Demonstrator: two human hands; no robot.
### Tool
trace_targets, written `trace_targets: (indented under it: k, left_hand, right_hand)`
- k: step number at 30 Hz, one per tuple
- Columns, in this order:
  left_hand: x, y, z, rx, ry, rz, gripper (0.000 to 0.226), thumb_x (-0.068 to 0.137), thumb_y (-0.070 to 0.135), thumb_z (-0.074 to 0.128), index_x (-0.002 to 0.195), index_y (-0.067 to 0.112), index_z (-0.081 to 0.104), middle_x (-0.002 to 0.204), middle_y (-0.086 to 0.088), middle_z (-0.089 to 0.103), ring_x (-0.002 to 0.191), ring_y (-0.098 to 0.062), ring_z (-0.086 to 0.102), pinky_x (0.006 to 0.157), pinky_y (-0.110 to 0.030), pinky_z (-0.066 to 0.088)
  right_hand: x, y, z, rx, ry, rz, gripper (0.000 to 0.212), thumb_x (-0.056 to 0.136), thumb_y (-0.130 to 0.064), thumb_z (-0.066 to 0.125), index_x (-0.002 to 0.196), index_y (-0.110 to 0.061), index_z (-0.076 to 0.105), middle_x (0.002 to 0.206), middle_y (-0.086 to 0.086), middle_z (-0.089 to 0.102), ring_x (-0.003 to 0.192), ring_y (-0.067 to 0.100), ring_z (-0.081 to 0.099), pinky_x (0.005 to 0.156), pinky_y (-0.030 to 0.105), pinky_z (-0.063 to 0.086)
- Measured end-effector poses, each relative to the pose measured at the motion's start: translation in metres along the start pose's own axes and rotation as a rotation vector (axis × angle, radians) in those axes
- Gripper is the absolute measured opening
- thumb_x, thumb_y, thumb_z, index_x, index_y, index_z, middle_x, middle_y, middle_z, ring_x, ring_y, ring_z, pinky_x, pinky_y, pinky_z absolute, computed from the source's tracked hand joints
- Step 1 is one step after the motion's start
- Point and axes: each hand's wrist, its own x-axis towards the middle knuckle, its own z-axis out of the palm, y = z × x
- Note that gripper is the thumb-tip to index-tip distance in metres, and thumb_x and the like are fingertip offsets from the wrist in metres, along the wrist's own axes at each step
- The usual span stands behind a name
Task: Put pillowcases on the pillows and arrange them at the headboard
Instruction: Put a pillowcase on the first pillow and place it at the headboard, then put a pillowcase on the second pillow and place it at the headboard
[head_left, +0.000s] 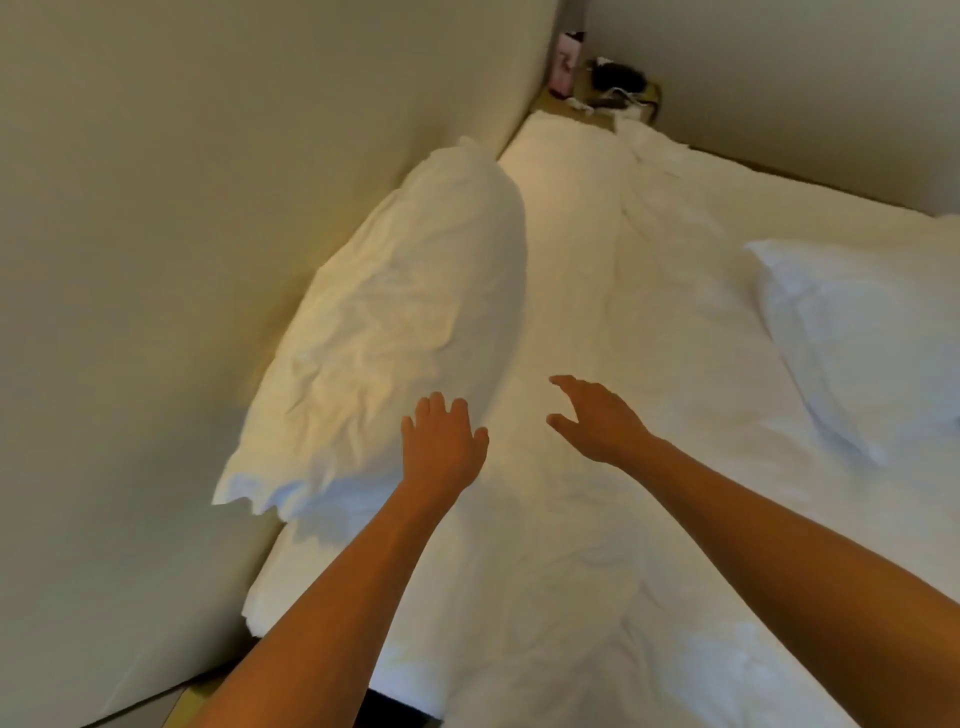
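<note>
Both hands, left (441, 447) & right (597, 421), open over sheet (597, 291) btwn cased pillow (395, 322) at headboard (156, 260) & 2nd pillow (862, 332)

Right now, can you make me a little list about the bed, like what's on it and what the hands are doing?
bed: white sheet, wrinkled
pillow at headboard: one pillow leaning against the headboard
other pillow: second pillow lying flat, far right of the bed
left hand: open, fingers spread, at the leaning pillow's edge
right hand: open, above the sheet, holding nothing
corner: some small things on a side table, too blurry to name
</note>
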Motion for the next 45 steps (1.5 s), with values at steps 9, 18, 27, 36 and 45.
trace_targets:
  k: [9,18,27,36,45]
  left_hand:
    - [-0.08,0.224,0.071,-0.014,-0.23,0.43,0.051,0.1,0.047,0.045,0.14,0.015,0.05,0.139,-0.011,0.053,0.128,-0.03,0.05,0.104,-0.043,0.044]
    - [-0.211,0.448,0.178,0.116,-0.407,0.737,0.054,0.099,0.052,0.045,0.142,0.02,0.049,0.141,-0.007,0.051,0.131,-0.028,0.048,0.103,-0.043,0.042]
    - [-0.32,0.675,0.292,0.137,-0.476,0.715,0.052,0.097,0.052,0.047,0.139,0.022,0.051,0.138,-0.004,0.053,0.13,-0.024,0.049,0.103,-0.044,0.045]
    - [-0.346,0.827,0.39,0.115,-0.547,0.623,0.049,0.095,0.049,0.05,0.136,0.022,0.055,0.133,-0.003,0.058,0.124,-0.024,0.053,0.1,-0.04,0.047]
    - [-0.304,0.902,0.477,0.097,-0.565,0.478,0.049,0.095,0.049,0.051,0.136,0.021,0.054,0.132,-0.006,0.059,0.12,-0.025,0.057,0.097,-0.038,0.048]
  right_hand:
    - [-0.268,0.205,0.002,0.168,0.086,0.587,0.054,0.102,-0.048,0.057,0.149,-0.024,0.046,0.142,0.004,0.063,0.129,0.027,0.059,0.105,0.039,0.048]
    - [-0.533,0.373,0.037,0.26,0.156,0.883,0.057,0.102,-0.05,0.056,0.152,-0.026,0.043,0.144,0.003,0.061,0.128,0.026,0.06,0.106,0.04,0.048]
    - [-0.685,0.603,0.061,0.351,0.222,0.981,0.057,0.102,-0.045,0.057,0.152,-0.019,0.043,0.139,0.011,0.06,0.132,0.03,0.053,0.108,0.042,0.045]
    - [-0.715,0.773,0.08,0.446,0.324,1.002,0.064,0.101,-0.041,0.059,0.157,-0.019,0.038,0.16,0.012,0.04,0.144,0.033,0.043,0.113,0.045,0.043]
    - [-0.676,0.879,0.115,0.45,0.313,1.023,0.095,0.088,-0.081,0.049,0.165,-0.038,0.012,0.173,0.013,-0.001,0.158,0.04,0.007,0.115,0.063,0.037]
